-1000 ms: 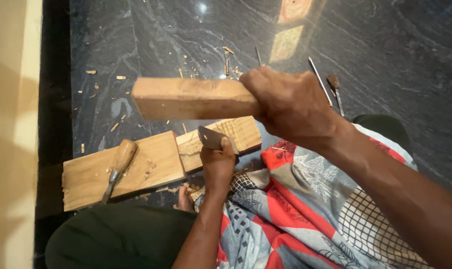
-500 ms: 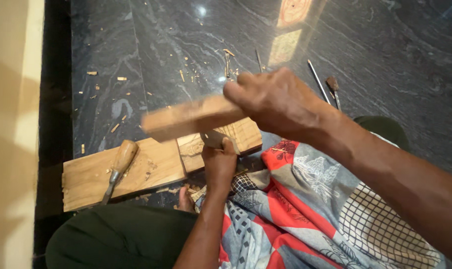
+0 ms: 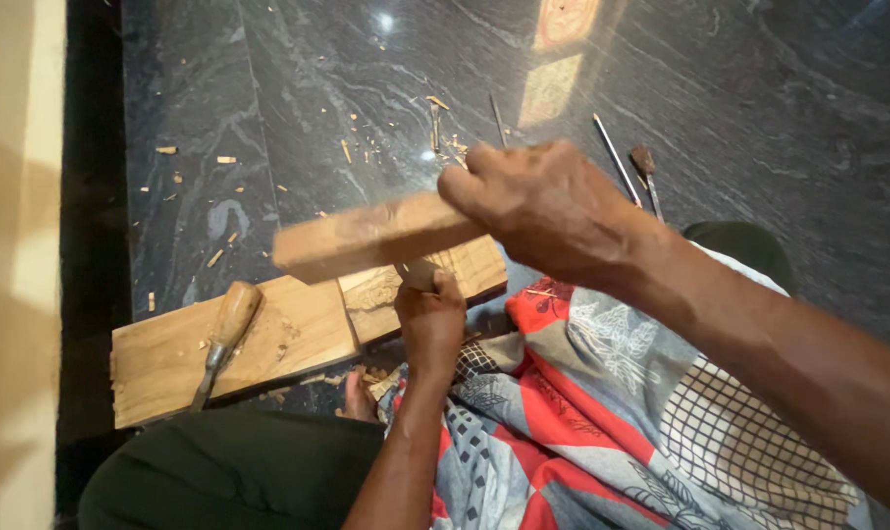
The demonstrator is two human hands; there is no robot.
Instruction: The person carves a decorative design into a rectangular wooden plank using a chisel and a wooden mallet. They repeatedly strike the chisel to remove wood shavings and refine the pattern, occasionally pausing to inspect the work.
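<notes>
Swung lower since the earlier frame, the wooden block now tilts left-end-down, right hand clenched around its right end. Left hand grips a chisel upright, its tip on the small carved board just under the block. That board lies on the dark stone floor beside a larger plank carrying a wooden-handled chisel. Wood chips scattered; thin metal tools lie on floor near right wrist.

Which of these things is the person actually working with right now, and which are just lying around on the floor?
In use:
right hand gripping wooden mallet block
left hand holding chisel
carved wood piece

Lying about:
wooden-handled chisel on plank
thin metal tools
wood chips on dark floor
</notes>
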